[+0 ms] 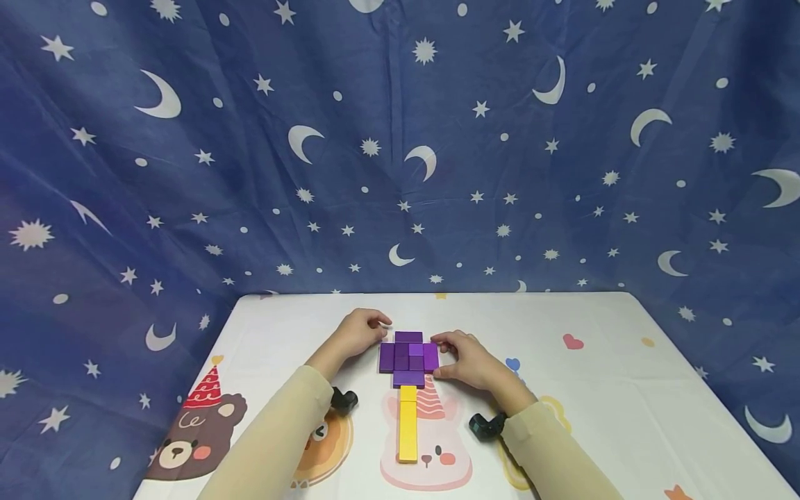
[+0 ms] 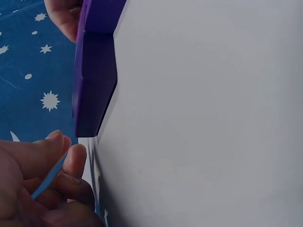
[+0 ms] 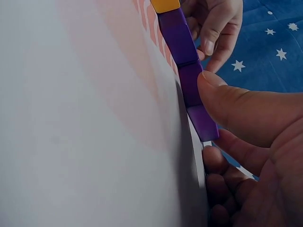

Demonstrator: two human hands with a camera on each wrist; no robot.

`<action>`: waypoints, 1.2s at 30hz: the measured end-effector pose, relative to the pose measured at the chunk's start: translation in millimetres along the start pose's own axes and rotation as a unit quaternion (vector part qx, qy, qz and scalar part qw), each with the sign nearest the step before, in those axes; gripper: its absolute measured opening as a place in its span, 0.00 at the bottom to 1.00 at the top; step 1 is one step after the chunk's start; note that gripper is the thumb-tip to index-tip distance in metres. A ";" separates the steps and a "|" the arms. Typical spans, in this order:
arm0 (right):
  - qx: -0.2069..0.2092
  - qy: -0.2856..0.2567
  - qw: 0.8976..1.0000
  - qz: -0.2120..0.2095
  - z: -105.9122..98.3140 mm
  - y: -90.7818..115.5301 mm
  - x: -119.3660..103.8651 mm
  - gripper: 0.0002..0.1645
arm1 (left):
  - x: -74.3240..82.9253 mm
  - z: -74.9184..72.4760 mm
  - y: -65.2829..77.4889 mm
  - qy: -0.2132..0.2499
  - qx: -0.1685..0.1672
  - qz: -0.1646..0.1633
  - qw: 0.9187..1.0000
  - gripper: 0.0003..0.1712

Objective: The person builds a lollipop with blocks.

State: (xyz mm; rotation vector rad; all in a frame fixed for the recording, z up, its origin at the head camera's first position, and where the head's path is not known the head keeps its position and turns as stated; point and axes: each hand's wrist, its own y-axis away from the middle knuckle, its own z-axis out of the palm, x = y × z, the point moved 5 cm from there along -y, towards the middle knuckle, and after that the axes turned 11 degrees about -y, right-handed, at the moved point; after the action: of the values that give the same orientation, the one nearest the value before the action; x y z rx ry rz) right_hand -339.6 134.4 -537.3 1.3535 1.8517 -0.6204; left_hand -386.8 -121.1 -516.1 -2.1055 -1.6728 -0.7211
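Purple blocks (image 1: 402, 355) lie flat in a cross-like cluster on the table, one at the back, one in front, one on each side. A long yellow block (image 1: 407, 434) and a short yellow block (image 1: 408, 394) run in a line from the front purple block. My right hand (image 1: 469, 359) pinches the right purple block (image 1: 431, 356) by its ends; in the right wrist view the thumb (image 3: 236, 106) overlaps its edge. Beside the left purple block (image 1: 387, 357), my left hand (image 1: 360, 332) hovers with loosely bent fingers, apart from the blocks and holding nothing.
A white cloth with printed animals covers the table (image 1: 625, 389). Behind it hangs a blue curtain (image 1: 350, 173) with moons and stars. A black wrist camera (image 1: 344, 401) shows at the left wrist, another black camera (image 1: 486, 426) at the right.
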 end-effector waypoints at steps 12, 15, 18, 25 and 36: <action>-0.008 -0.023 1.000 0.007 -0.8 0.9 -3.0 0.47 | -6.9 -11.0 11.8 -0.011 0.038 -0.040 0.998 0.15; -0.021 -0.035 0.999 0.002 -3.5 1.6 -5.8 0.48 | -5.6 -15.3 16.3 -0.025 0.052 -0.044 0.997 0.18; -0.035 -0.056 0.998 -0.001 -7.0 2.5 -8.0 0.49 | -3.7 -19.9 20.5 -0.038 0.066 -0.044 0.996 0.22; -0.033 -0.067 0.997 0.004 -13.1 8.1 -11.8 0.45 | -0.6 -28.8 34.1 -0.060 0.100 -0.044 0.992 0.28; 0.056 0.034 0.998 -0.010 -29.7 24.5 -33.4 0.44 | 6.9 -36.8 52.7 -0.057 0.139 -0.035 0.988 0.37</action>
State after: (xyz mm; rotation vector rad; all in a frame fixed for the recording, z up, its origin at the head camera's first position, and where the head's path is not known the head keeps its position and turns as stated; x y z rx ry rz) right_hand -319.5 145.0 -491.7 1.4463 1.9117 -0.7059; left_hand -340.7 -149.0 -480.4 -1.9309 -1.7990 -0.3672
